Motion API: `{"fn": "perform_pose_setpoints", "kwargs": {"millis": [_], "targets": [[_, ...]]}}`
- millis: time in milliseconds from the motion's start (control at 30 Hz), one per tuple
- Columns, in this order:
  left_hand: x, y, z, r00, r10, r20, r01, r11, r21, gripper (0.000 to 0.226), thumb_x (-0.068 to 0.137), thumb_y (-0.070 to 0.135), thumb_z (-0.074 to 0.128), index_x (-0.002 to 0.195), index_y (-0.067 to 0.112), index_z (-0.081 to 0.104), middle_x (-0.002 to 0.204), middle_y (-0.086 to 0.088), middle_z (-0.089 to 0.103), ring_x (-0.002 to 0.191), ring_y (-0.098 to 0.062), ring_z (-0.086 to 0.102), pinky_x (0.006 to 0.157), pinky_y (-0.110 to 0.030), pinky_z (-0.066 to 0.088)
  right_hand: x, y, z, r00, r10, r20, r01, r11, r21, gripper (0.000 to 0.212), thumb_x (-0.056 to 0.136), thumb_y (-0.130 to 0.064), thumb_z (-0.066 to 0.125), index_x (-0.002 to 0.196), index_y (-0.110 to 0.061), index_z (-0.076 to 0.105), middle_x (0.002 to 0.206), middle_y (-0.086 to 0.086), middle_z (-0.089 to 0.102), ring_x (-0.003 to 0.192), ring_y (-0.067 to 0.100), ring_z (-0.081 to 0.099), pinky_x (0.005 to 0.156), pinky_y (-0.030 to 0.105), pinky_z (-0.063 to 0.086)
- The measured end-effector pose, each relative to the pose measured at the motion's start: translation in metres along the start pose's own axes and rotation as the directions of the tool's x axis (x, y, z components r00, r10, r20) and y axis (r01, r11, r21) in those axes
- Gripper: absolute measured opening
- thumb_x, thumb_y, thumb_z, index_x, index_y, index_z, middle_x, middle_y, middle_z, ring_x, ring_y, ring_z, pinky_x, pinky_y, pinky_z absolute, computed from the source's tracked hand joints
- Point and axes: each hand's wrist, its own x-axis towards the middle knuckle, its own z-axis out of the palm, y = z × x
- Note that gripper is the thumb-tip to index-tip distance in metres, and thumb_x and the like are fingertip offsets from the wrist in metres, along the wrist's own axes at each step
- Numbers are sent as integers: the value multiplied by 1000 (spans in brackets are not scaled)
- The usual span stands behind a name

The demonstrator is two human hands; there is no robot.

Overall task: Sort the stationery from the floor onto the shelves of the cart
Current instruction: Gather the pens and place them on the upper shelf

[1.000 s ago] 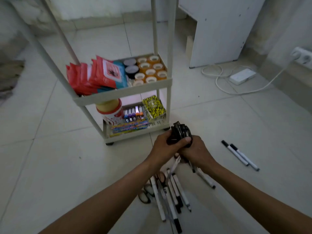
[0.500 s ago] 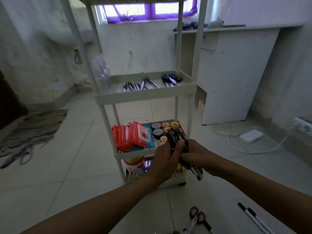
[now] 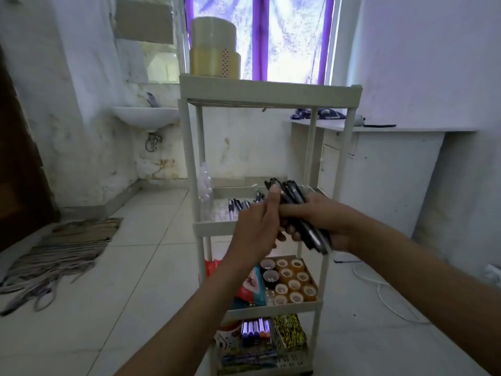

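Note:
A bundle of black markers [image 3: 311, 234] is held tilted in front of the white cart's second shelf [image 3: 214, 227]. My right hand [image 3: 322, 217] grips the bundle around its middle. My left hand [image 3: 253, 232] lies against the bundle's left side with its fingers stretched upward. Several pens [image 3: 238, 205] lie on that second shelf behind my hands. The cart's top shelf [image 3: 271, 90] carries big clear tape rolls [image 3: 214, 48].
Small tape rolls [image 3: 292, 280] and red packs [image 3: 249, 287] fill the third shelf; markers [image 3: 254, 329] and a yellow-black box [image 3: 288, 332] the bottom one. A sink [image 3: 146, 116] and rug [image 3: 62, 248] are left, a white desk [image 3: 379, 172] and cable [image 3: 385, 294] right.
Both hands rose with the marker bundle from just above the floor to the second shelf's height. The view tilted up, so the floor's pens and scissors left the frame.

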Motion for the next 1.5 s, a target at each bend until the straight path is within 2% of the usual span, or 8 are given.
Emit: {"fn": "perform_pose_setpoints", "kwargs": {"millis": [200,300,467,667,900,1033,1233,1500], "targets": [[66,-2,-43,994,-97,-47,107,939,326,25,101,24,51,107,11,71,95,-8,74,78,-22,72,77,-38,62,55,-46,-14,994,91,-52,-84,988,127,13,95,-14,63,98,-3,56,70,10,58,55,17,58,50,25,56],[79,-5,-47,976,-211,58,118,730,673,25,96,30,59,108,10,69,99,-6,70,86,-21,67,82,-34,56,88,-44,-24,982,170,-85,-160,981,109,11,98,-12,59,95,-4,51,69,11,58,50,19,61,48,26,56],[76,1,-37,952,-272,137,21,506,862,38,101,39,51,126,11,56,122,-10,60,109,-24,55,90,-33,44,124,-36,-27,969,225,-105,-231,972,-49,10,98,-4,58,92,-1,50,65,13,57,58,22,60,61,35,60],[78,0,-28,918,-333,214,5,549,836,53,98,47,55,139,15,49,144,-11,52,133,-29,45,105,-40,40,151,-39,-24,925,284,-253,-368,838,-402,21,100,-10,55,83,1,55,53,14,63,42,22,64,54,35,59],[73,7,-28,912,-307,273,-38,598,801,41,101,40,52,134,15,55,135,-11,58,126,-27,51,100,-36,42,155,-35,-6,943,218,-253,-334,607,-721,25,99,-23,56,102,0,61,102,19,70,93,30,69,95,43,55],[74,7,-30,900,-323,293,-49,594,803,33,103,28,51,133,15,56,132,-10,60,122,-26,54,93,-33,42,158,-41,3,920,341,-193,-363,561,-744,27,100,-29,55,93,-3,60,82,11,61,73,21,61,79,31,55],[74,0,-32,909,-327,259,-29,571,820,34,102,20,49,135,11,52,139,-13,55,129,-28,49,103,-36,41,153,-41,7,959,152,-238,-268,220,-938,42,100,-35,50,124,-2,62,113,14,69,91,25,65,93,34,52],[81,-23,-32,898,-373,233,46,606,794,32,103,24,44,131,16,58,126,-12,62,111,-27,58,91,-35,48,158,-31,13,945,305,-119,-309,710,-633,28,99,-20,55,74,-9,54,68,7,57,51,15,57,53,22,51]]}}
